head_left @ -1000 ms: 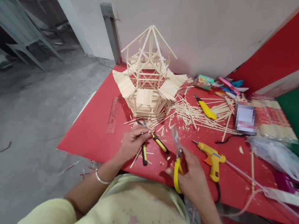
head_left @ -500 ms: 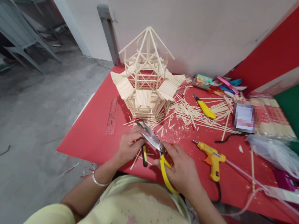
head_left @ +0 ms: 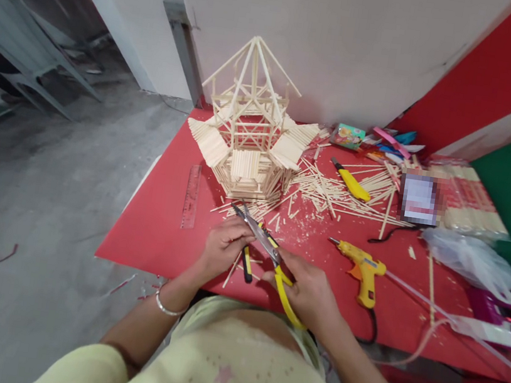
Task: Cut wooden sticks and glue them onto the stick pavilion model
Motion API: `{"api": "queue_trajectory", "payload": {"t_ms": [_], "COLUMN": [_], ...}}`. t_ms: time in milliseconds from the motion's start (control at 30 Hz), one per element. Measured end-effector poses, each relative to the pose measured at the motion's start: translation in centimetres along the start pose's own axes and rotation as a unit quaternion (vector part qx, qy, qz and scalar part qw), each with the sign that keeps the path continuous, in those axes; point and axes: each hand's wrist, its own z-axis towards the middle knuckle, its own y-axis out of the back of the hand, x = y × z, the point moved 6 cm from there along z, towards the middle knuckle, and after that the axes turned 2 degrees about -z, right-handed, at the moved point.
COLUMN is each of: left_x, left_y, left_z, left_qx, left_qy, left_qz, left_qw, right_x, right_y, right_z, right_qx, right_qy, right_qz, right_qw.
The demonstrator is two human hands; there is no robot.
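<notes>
Scissors [head_left: 276, 256], one pair, gripped by the right hand [head_left: 313, 288], blades reaching to the left hand [head_left: 223, 247].
The right fingers are closed round the yellow handles; the left fingers are bent beside the blades, their hold impossible to tell. One stick model [head_left: 244, 164], one ruler [head_left: 191, 196], one cutter [head_left: 354, 185] and one glue gun [head_left: 363, 267] occupy the red table [head_left: 150, 227]. A second ago the scissors were apart from the left hand, more upright.
</notes>
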Motion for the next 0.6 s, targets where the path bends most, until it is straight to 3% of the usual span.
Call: {"api": "queue_trajectory", "payload": {"t_ms": [200,500,600], "left_x": [0.2,0.5,1.0], "left_y": [-0.1,-0.3,-0.3], "left_z": [0.2,0.2,0.0], "left_qx": [-0.004,0.034,0.024], "left_qy": [0.008,0.046,0.042], "left_qz": [-0.049,-0.039,-0.055], "left_qw": [0.999,0.998,0.997], "right_x": [0.3,0.0,0.0], "right_y": [1.1,0.5,0.7], "right_z": [0.3,-0.1,0.0], "right_qx": [0.016,0.008,0.012], "right_qy": [-0.014,0.003,-0.009], "right_qz": [-0.092,-0.017,-0.058], "right_qw": [0.996,1.0,0.998]}}
